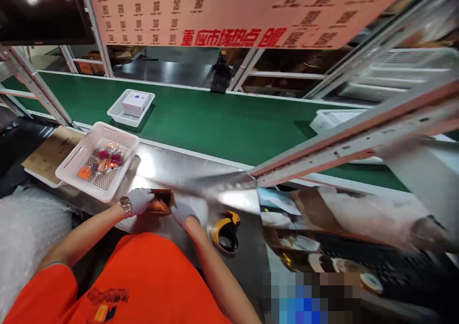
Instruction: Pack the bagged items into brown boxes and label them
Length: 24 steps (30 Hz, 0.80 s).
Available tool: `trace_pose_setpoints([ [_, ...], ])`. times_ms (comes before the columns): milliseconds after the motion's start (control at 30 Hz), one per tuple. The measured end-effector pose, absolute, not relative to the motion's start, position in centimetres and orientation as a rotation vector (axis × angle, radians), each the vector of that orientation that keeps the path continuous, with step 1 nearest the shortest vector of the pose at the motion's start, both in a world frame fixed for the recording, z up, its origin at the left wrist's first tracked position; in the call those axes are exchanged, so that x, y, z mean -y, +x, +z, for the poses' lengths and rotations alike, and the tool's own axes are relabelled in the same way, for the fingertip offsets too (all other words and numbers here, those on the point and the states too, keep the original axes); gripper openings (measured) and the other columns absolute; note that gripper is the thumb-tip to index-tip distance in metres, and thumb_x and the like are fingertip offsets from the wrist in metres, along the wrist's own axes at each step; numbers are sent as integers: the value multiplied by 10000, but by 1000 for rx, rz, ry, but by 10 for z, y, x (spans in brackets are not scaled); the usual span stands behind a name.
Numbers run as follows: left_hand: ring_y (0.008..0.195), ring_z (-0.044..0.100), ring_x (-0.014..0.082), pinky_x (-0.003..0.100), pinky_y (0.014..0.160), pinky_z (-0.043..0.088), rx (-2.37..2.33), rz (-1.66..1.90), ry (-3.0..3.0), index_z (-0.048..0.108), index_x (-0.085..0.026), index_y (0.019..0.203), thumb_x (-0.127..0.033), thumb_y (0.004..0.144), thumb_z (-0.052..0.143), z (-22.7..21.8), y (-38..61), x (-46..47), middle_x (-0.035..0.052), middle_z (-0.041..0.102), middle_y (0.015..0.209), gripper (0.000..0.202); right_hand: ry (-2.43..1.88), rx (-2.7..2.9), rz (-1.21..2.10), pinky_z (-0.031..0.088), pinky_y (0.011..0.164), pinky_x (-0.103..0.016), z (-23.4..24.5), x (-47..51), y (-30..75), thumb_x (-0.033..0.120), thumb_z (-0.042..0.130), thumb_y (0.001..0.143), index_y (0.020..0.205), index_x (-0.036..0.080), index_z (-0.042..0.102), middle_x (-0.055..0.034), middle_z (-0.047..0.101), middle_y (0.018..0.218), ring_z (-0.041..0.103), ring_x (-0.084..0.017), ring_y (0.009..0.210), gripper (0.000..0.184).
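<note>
A small brown cardboard box (167,194) sits low in front of my body, at the near edge of the metal bench. Inside it lies something orange-red (158,205) whose kind I cannot make out. My left hand (141,201), in a pale glove with a watch at the wrist, grips the box's left side, fingers over the edge. On the opposite side my gloved right hand (182,213) holds the box by its right wall. Close to my right forearm rests a yellow-and-black tape dispenser (225,233).
A white basket (132,145) with several small bagged items stands left on the bench (186,164). Beyond runs a green conveyor belt (215,128), carrying a tray (120,118) with a white box (135,103). A metal post (322,142) slants across the right. Bubble wrap (36,238) lies left.
</note>
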<state>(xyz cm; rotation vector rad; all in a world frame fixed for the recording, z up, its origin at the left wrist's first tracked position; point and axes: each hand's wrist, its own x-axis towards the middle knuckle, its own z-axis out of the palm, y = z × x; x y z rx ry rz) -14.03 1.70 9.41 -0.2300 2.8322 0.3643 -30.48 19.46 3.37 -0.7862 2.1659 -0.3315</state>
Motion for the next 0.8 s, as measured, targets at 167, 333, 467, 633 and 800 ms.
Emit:
trace_pose_setpoints([
  [167, 976, 748, 294, 383, 776, 527, -2889, -3, 83, 780, -111, 1090, -120, 1045, 596, 133, -133, -10, 159, 789, 1061, 190, -839, -2176, -233, 561, 1113, -434, 29, -216, -309, 255, 386, 1073, 1574, 91, 615, -249, 727, 1487, 740, -335, 1343, 575],
  [333, 965, 755, 311, 394, 733, 513, -2925, -39, 133, 801, -108, 1045, -98, 1044, 576, 150, -134, 3, 159, 797, 1011, 225, -791, -2231, -486, 542, 1193, -436, 3, -227, -313, 330, 467, 1041, 1631, 148, 557, -197, 687, 1563, 689, -310, 1431, 623],
  [467, 937, 756, 296, 384, 727, 501, -2956, 31, 169, 807, -109, 1030, -75, 1012, 625, 150, -132, 10, 144, 807, 983, 186, -818, -2261, -558, 508, 1248, -485, -7, -229, -313, 372, 487, 1008, 1602, 95, 567, -216, 648, 1599, 647, -338, 1480, 659],
  [633, 929, 760, 290, 385, 726, 490, -2996, 85, 173, 819, -112, 1015, -98, 1008, 663, 145, -127, 18, 143, 816, 975, 157, -930, -2409, -580, 512, 1251, -492, -6, -227, -304, 361, 517, 988, 1546, 83, 612, -246, 664, 1558, 657, -350, 1451, 631],
  [800, 915, 759, 285, 394, 748, 510, -3013, 113, 132, 821, -128, 1006, -105, 997, 687, 138, -124, 30, 131, 818, 974, 136, -1233, -2493, -586, 483, 1279, -505, 3, -213, -289, 290, 518, 1004, 1447, 91, 709, -227, 679, 1547, 652, -346, 1439, 522],
])
